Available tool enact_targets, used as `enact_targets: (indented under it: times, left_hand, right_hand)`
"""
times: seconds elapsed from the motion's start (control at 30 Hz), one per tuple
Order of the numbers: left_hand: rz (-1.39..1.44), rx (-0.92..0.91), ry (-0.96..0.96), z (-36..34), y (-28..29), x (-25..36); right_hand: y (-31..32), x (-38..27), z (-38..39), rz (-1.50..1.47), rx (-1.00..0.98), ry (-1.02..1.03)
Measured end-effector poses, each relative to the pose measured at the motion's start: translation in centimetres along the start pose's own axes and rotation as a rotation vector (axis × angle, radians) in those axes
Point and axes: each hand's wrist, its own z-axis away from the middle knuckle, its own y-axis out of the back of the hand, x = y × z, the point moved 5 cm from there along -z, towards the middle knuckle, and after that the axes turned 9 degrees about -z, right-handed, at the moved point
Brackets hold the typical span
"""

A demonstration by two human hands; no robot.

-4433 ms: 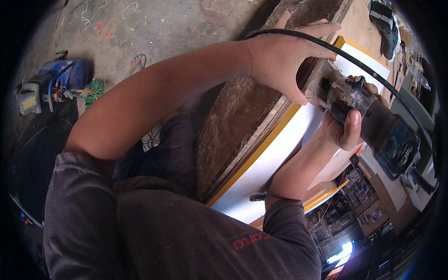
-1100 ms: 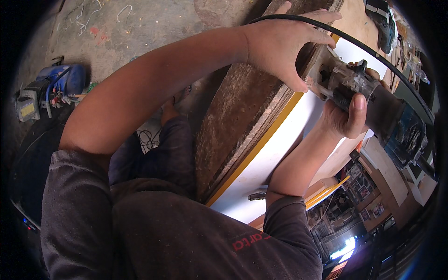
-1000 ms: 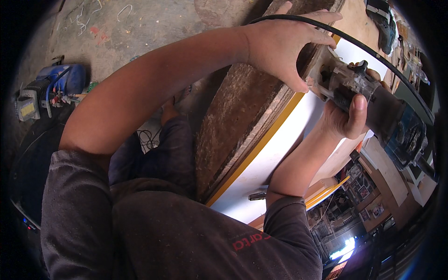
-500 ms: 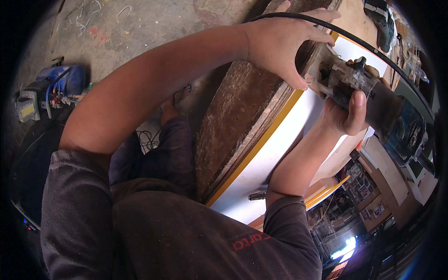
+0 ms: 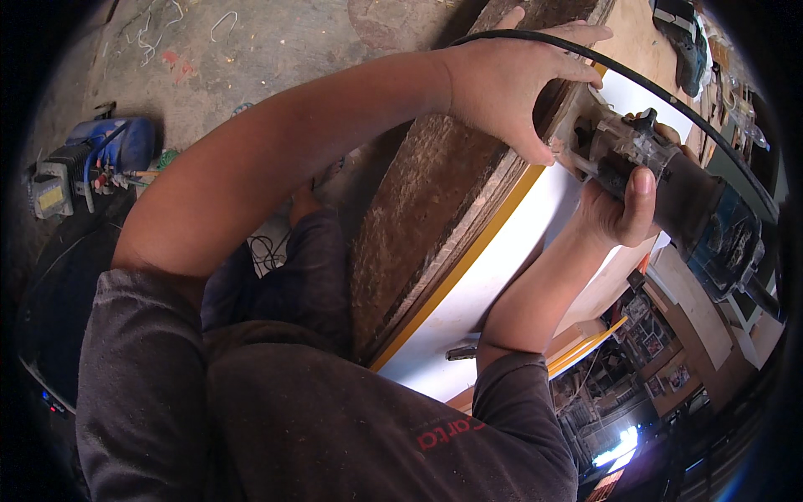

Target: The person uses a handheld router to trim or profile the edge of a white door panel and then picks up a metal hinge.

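My right hand point(image 5: 623, 209) is wrapped round the body of a trim router point(image 5: 698, 197) with a clear guard, a flat base and a blue rear end. The router lies tilted on its side, its base facing the edge of a white panel point(image 5: 456, 322) with a yellow edge strip point(image 5: 483, 251). My left hand point(image 5: 510, 88) is spread, thumb and fingers apart on both sides of the base, the thumb tip close to the yellow strip. A black cord point(image 5: 644, 77) passes over the back of that hand. The router's bit is hidden.
A worn brown board point(image 5: 410, 230) runs along the panel on my side. On the floor at left stands a blue air compressor point(image 5: 121, 144). A cordless power tool point(image 5: 690, 63) lies at the far right, and a small dark object point(image 5: 461, 353) rests on the panel.
My left hand and forearm have shifted very slightly to the right and down in the picture. The router and my right hand stay nearly in place.
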Motion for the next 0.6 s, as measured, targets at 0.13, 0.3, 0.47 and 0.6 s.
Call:
enact_targets:
  times: [0.13, 0.3, 0.47, 0.6]
  left_hand:
    - [-0.283, 0.208, -0.077, 1.01, -0.52, -0.4]
    - [-0.286, 0.21, -0.062, 0.97, -0.57, -0.12]
    - [-0.282, 0.206, -0.068, 0.7, -0.56, -0.22]
    - [-0.225, 0.227, -0.093, 0.81, -0.72, -0.55]
  right_hand:
    - [-0.66, 0.14, 0.32, -0.03, 0.054, 0.016]
    - [-0.68, 0.1, 0.35, -0.138, 0.065, -0.03]
    - [-0.39, 0.21, 0.34, -0.152, 0.053, -0.023]
    - [-0.53, 0.13, 0.44, -0.15, 0.035, -0.034]
